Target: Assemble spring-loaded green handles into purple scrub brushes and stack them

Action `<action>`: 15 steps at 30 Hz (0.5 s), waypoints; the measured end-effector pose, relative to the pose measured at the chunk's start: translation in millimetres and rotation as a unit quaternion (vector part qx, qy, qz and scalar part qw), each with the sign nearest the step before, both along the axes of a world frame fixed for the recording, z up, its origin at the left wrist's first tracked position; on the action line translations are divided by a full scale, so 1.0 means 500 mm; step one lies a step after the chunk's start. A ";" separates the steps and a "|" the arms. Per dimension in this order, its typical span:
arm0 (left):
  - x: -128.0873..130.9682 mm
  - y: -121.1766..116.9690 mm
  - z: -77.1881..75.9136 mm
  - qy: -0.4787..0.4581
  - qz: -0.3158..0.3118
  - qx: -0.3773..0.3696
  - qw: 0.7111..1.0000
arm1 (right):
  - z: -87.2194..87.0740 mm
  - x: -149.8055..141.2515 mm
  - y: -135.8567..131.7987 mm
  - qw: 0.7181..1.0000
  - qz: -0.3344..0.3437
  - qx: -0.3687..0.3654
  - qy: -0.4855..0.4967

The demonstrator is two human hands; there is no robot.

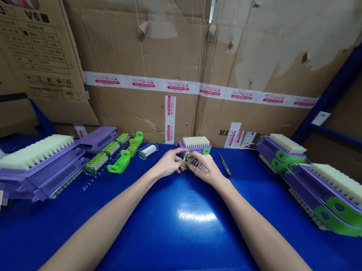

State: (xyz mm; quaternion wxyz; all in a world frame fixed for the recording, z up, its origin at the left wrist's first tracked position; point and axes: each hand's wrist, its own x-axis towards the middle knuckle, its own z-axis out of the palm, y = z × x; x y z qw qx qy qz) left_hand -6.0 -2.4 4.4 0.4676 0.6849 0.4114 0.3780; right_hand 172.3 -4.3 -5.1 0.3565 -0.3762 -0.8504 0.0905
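Near the back of the blue table, my left hand is closed, its thumb and fingers pinching a small green part. Against that part my right hand is also closed, its fingertips meeting those of the left. A metal coil spring lies along the right fingers, one end close to the green part; whether it is joined to it I cannot tell. Just behind the hands sits a purple block with cream foam on top, partly hidden. To the right of the hands lies a dark screwdriver.
On the left are a purple foam-topped unit, green-and-clear cases, bright green brackets, loose springs and a clear case with a white block. Purple-green units are stacked right. Cardboard walls the back.
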 end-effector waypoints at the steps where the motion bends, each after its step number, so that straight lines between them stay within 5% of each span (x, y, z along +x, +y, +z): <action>1: -0.001 0.001 0.001 0.000 -0.007 -0.004 1.000 | -0.002 0.000 0.001 1.000 0.001 -0.010 0.018; 9: -0.006 0.007 -0.002 -0.006 -0.045 -0.001 0.999 | -0.019 -0.014 0.012 0.984 -0.093 -0.093 0.118; 15: -0.002 0.000 0.003 0.018 -0.027 -0.004 0.999 | -0.014 -0.023 0.009 0.982 -0.137 -0.091 0.088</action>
